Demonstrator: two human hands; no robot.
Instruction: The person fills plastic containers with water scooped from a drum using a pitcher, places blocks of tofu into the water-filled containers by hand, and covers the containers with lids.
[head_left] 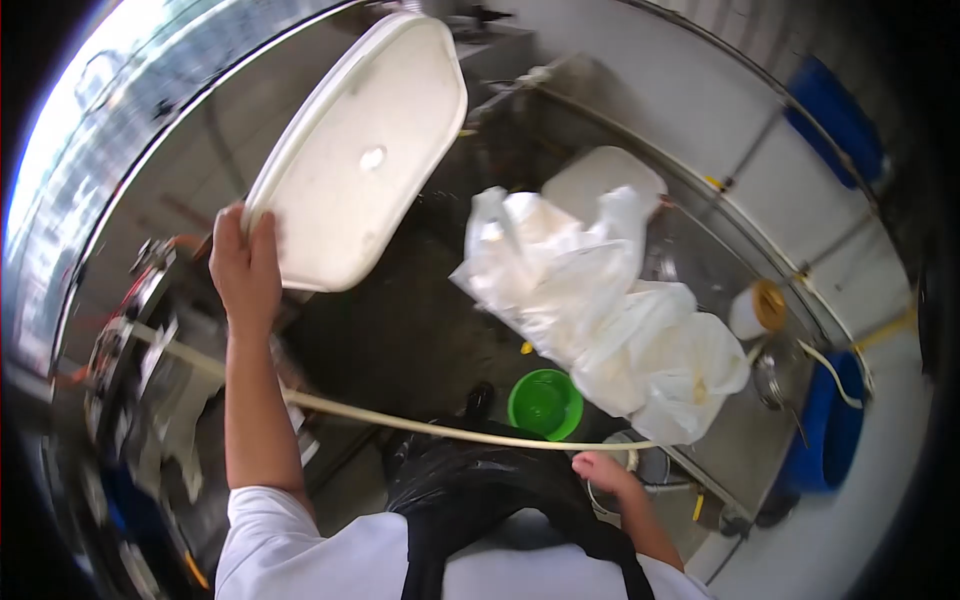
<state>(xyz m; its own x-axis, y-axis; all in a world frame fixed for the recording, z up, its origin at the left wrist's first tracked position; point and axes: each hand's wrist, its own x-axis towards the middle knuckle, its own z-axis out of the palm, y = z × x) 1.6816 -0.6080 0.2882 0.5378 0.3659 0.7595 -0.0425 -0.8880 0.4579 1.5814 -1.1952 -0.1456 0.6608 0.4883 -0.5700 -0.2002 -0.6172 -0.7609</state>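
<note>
My left hand [248, 258] is raised and grips the lower left edge of a large white plastic lid [370, 150] with rounded corners. The lid is tilted up, its broad face turned to the right. Low down at my right side is my right hand [603, 470], just below a pale hose [450, 430] that runs across in front of my body. Its fingers are partly hidden, and I cannot tell whether they hold anything. White plastic bags [610, 310] lie in a crumpled heap on the metal counter ahead of that hand.
On the floor stands a green basin [546, 404], with a grey bucket [650, 462] beside my right hand. Another white lid or tray [605, 183] lies behind the bags. A white jar with an orange-brown lid [758, 308] and a blue tub [830, 430] are at right.
</note>
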